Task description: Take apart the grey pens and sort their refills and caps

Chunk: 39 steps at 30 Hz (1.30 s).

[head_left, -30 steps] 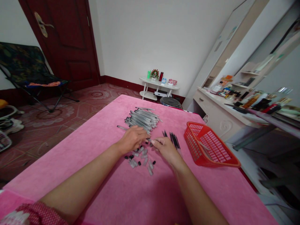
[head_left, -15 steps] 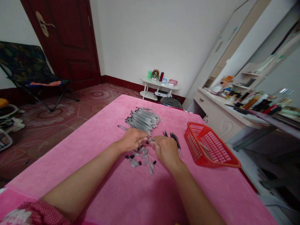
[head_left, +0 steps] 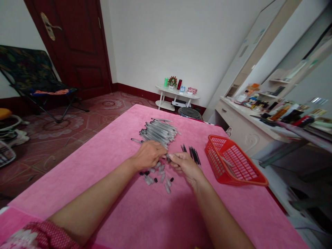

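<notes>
My left hand and my right hand are almost touching over the middle of the pink-covered table. Both are closed with the fingers pinched around a pen; only a short dark bit of it shows between them. Below them lie several loose clear pen caps and small black plugs. Just beyond my left hand is a heap of translucent pens with dark ends, and one stray pen beside it. Several thin black refills lie to the right of my right hand.
A red plastic basket with a pale stick-like piece inside stands on the pink cloth at the right. Past the table are a white dresser with bottles, a low white stand and a folding chair.
My right hand has turned, its fingers now pointing left with the thumb on top. My left hand has rolled slightly over the pen. The piles look unchanged.
</notes>
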Available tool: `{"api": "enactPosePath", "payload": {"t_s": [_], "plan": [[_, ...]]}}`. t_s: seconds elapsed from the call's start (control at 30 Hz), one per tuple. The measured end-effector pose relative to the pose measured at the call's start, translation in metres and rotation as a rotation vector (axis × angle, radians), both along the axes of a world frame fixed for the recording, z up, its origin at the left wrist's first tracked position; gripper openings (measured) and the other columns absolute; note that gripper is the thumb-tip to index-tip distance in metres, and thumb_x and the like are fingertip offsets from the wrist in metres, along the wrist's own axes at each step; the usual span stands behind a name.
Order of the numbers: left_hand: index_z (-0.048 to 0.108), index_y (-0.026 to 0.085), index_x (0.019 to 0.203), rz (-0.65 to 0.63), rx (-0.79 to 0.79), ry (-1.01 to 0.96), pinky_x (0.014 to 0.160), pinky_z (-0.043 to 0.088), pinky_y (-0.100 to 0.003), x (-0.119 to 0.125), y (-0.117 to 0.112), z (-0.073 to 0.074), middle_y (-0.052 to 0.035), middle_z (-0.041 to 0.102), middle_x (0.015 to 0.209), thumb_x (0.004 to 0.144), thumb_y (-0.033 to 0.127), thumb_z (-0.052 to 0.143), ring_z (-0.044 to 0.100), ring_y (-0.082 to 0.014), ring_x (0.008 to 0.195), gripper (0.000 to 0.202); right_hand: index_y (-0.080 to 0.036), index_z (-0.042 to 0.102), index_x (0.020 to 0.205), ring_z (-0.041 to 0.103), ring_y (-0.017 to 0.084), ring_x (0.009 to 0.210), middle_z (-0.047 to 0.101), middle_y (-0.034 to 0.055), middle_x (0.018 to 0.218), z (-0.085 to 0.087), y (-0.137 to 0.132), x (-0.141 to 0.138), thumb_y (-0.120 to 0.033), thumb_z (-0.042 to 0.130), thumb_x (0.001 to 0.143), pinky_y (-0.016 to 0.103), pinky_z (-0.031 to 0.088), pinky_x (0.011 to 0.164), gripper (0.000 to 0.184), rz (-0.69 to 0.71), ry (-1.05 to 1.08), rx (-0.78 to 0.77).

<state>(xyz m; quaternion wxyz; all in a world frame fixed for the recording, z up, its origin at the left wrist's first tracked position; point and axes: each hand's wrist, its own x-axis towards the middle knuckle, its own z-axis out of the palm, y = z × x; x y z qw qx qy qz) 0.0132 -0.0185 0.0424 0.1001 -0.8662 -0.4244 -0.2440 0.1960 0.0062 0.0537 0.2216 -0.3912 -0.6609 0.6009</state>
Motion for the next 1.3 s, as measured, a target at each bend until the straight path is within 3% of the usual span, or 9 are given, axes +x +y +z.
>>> {"api": "enactPosePath", "payload": {"t_s": [0.1, 0.17, 0.3, 0.43, 0.57, 0.63, 0.73, 0.97, 1.3], "plan": [[0.055, 0.018, 0.069, 0.007, -0.051, -0.078, 0.056, 0.027, -0.027, -0.010, 0.003, -0.007, -0.0017, 0.054, 0.062, 0.085, 0.029, 0.041, 0.047, -0.0149, 0.059, 0.024, -0.016, 0.051, 0.054, 0.032, 0.008, 0.046, 0.039, -0.0041, 0.048, 0.007, 0.002, 0.004, -0.037, 0.052, 0.076, 0.021, 0.023, 0.046, 0.030, -0.050, -0.013, 0.301], [0.053, 0.018, 0.065, 0.065, -0.093, -0.223, 0.053, 0.026, -0.025, -0.021, 0.007, -0.012, 0.0002, 0.048, 0.054, 0.088, 0.037, 0.037, 0.043, -0.0132, 0.053, 0.034, -0.015, 0.060, 0.061, 0.043, 0.011, 0.055, 0.051, -0.0011, 0.056, 0.014, 0.006, 0.011, -0.030, 0.052, 0.076, 0.022, 0.031, 0.052, 0.022, -0.155, -0.040, 0.523], [0.053, 0.015, 0.070, 0.094, -0.183, -0.809, 0.054, 0.029, -0.022, -0.034, 0.016, -0.013, 0.0018, 0.045, 0.056, 0.090, 0.043, 0.035, 0.042, -0.0100, 0.052, 0.040, -0.014, 0.065, 0.076, 0.048, 0.012, 0.058, 0.058, 0.0005, 0.063, 0.021, 0.012, 0.019, -0.029, 0.050, 0.079, 0.022, 0.035, 0.055, 0.021, -0.303, -0.042, 0.656], [0.052, 0.015, 0.083, -0.135, -0.349, -1.446, 0.048, 0.031, -0.020, -0.028, 0.023, -0.011, 0.0050, 0.042, 0.053, 0.087, 0.045, 0.044, 0.038, -0.0073, 0.046, 0.031, -0.015, 0.066, 0.076, 0.052, 0.012, 0.061, 0.061, 0.0002, 0.065, 0.006, 0.004, 0.008, -0.028, 0.053, 0.079, 0.021, 0.036, 0.057, 0.019, -0.070, -0.139, 0.611], [0.049, 0.016, 0.094, -0.283, -0.553, -1.745, 0.068, 0.047, -0.023, -0.019, 0.025, -0.012, -0.0030, 0.063, 0.081, 0.082, 0.032, 0.057, 0.061, -0.0108, 0.069, 0.022, -0.016, 0.068, 0.074, 0.054, 0.012, 0.062, 0.063, -0.0001, 0.066, -0.008, -0.007, -0.004, -0.027, 0.057, 0.076, 0.021, 0.036, 0.057, 0.015, 0.105, -0.232, 0.600], [0.047, 0.017, 0.095, -0.313, -0.623, -1.818, 0.079, 0.049, -0.029, -0.017, 0.024, -0.012, -0.0068, 0.065, 0.095, 0.081, 0.028, 0.059, 0.065, -0.0149, 0.083, 0.022, -0.016, 0.068, 0.077, 0.057, 0.013, 0.067, 0.066, 0.0011, 0.072, -0.008, -0.008, -0.006, -0.028, 0.060, 0.074, 0.021, 0.038, 0.061, 0.015, 0.111, -0.216, 0.598], [0.046, 0.017, 0.095, -0.331, -0.675, -1.870, 0.083, 0.050, -0.032, -0.013, 0.022, -0.010, -0.0086, 0.066, 0.101, 0.079, 0.023, 0.062, 0.065, -0.0184, 0.092, 0.023, -0.016, 0.067, 0.086, 0.059, 0.015, 0.073, 0.068, 0.0037, 0.082, -0.007, -0.005, -0.005, -0.032, 0.060, 0.075, 0.023, 0.042, 0.065, 0.021, -0.019, -0.131, 0.558], [0.046, 0.018, 0.094, -0.335, -0.732, -1.835, 0.078, 0.054, -0.033, -0.003, 0.018, -0.011, -0.0081, 0.067, 0.098, 0.077, 0.025, 0.065, 0.067, -0.0206, 0.091, 0.027, -0.014, 0.059, 0.068, 0.045, 0.009, 0.041, 0.055, -0.0006, 0.053, -0.010, 0.003, -0.006, -0.043, 0.044, 0.084, 0.021, 0.033, 0.041, 0.036, -0.161, 0.070, 0.295], [0.045, 0.018, 0.093, -0.314, -0.670, -1.810, 0.067, 0.056, -0.026, 0.001, 0.017, -0.013, -0.0046, 0.068, 0.088, 0.073, 0.029, 0.069, 0.068, -0.0179, 0.081, 0.033, -0.014, 0.059, 0.062, 0.047, 0.011, 0.043, 0.057, 0.0008, 0.053, -0.003, -0.001, -0.007, -0.033, 0.054, 0.075, 0.022, 0.034, 0.043, 0.024, -0.306, -0.007, 0.350]]}}
